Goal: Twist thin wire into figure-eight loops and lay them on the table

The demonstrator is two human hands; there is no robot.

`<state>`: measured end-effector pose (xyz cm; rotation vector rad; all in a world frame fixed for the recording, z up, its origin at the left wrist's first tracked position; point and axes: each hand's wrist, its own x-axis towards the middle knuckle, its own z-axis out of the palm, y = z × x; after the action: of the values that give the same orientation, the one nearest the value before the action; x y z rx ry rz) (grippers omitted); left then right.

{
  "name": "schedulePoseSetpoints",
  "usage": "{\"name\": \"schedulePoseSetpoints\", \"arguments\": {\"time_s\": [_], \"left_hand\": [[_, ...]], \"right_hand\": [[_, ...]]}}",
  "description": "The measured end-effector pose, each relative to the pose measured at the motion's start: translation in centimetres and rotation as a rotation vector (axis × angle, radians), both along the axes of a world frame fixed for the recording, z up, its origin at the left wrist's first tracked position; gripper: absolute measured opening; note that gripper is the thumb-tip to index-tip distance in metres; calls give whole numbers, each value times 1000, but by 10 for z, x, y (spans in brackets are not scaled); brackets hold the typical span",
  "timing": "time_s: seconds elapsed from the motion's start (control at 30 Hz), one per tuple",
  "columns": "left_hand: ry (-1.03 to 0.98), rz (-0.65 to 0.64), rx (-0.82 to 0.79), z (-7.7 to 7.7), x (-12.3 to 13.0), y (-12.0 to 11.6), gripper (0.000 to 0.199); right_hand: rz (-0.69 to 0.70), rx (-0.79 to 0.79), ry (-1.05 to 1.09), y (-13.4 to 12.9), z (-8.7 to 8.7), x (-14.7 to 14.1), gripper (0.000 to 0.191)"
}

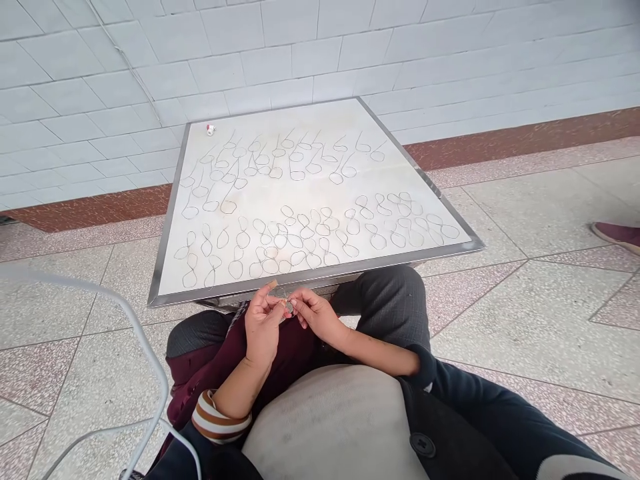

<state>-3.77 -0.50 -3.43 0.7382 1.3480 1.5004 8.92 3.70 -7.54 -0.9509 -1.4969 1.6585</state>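
At lower centre I see my left hand [263,327] and right hand [313,315] both pinching a small, thin grey wire piece [289,308]; I'd keep the pinch light to spare its curve. Beyond, dark figure-eight wire loops [241,249] cover the nearer white square tabletop [295,193]; single tailed wire loops [229,208] lie farther up.

shoe [620,235] cut off at right, piece [289,307] between hands [263,325] [319,317] partly hidden

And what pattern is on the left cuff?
The left cuff has brown and white stripes, best seen in the head view.
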Motion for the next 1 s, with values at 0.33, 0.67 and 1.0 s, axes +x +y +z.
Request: {"name": "schedulePoseSetpoints", "arguments": {"time_s": [0.33,0.67,1.0], "left_hand": [[-1,5,4,9,0,-1,45],[21,-51,9,9,-2,-3,46],[-44,-52,38,11,-2,-6,48]], "right_hand": [[-76,216,-70,8,15,13,22],[-142,270,-89,7,16,12,18],[-181,231,-88,11,18,15,20]]}}
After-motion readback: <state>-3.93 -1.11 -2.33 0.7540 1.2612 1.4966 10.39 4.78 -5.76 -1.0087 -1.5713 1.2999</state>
